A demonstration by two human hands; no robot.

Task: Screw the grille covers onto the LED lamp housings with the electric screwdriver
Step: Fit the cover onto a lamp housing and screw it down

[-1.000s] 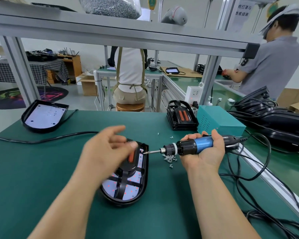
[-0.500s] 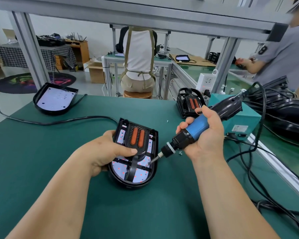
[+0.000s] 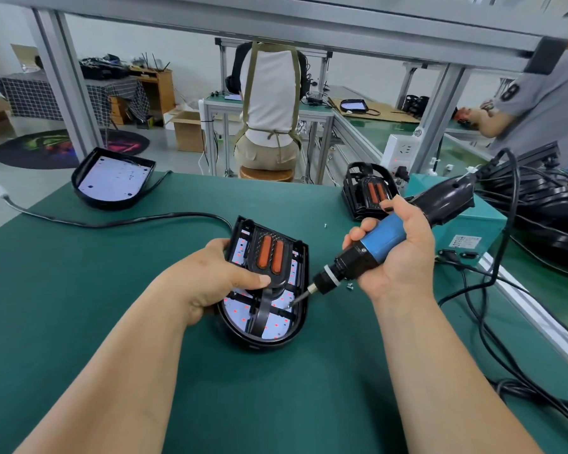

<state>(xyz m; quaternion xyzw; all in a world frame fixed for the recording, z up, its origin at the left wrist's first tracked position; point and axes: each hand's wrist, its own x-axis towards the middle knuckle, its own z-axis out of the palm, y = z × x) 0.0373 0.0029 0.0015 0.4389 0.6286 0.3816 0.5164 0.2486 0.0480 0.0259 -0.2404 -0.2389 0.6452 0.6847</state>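
Screwdriver (image 3: 382, 242) dipped — one tool, one grille cover (image 3: 270, 257)

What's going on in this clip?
A person at a green bench is fastening a grille cover onto a lamp housing. The left hand grips the housing's left edge, with the thumb pressing on the cover. The right hand holds the electric screwdriver tilted, with its bit tip down at the cover's lower right part. Loose screws lie beside it. An uncovered housing sits at the back left.
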